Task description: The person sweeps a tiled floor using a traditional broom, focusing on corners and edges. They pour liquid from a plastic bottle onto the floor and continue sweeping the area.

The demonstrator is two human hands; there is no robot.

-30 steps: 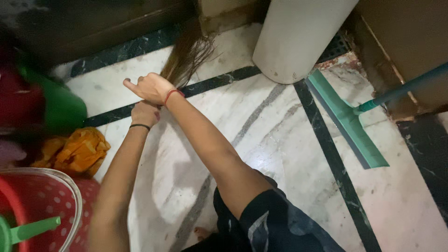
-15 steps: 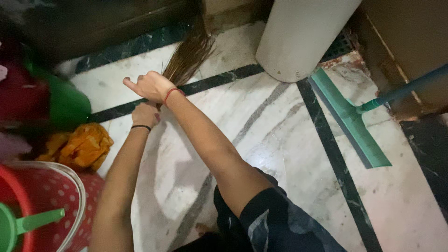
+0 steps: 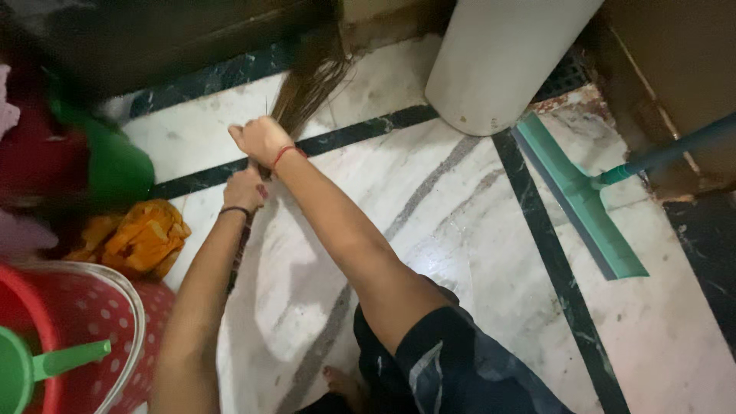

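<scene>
Both hands grip one bundle of long brown broom bristles. The right hand, with a red thread at its wrist, is closed tight around the bundle where the stalks gather; the left hand, with a dark band at its wrist, is clenched around the handle end just below it. This stacked, two-fisted hold probably gives firm downward pressure, since the fanned tips press onto the white marble floor with dark green stripes beyond the right hand, up against the dark wall base.

Left of the left hand lies a crumpled orange cloth. Nearer the person on that side stands a red polka-dot plastic tub, with a green scoop-handled mug resting inside it. Well to the right of both hands, a teal floor squeegee leans beside a white cylindrical container.
</scene>
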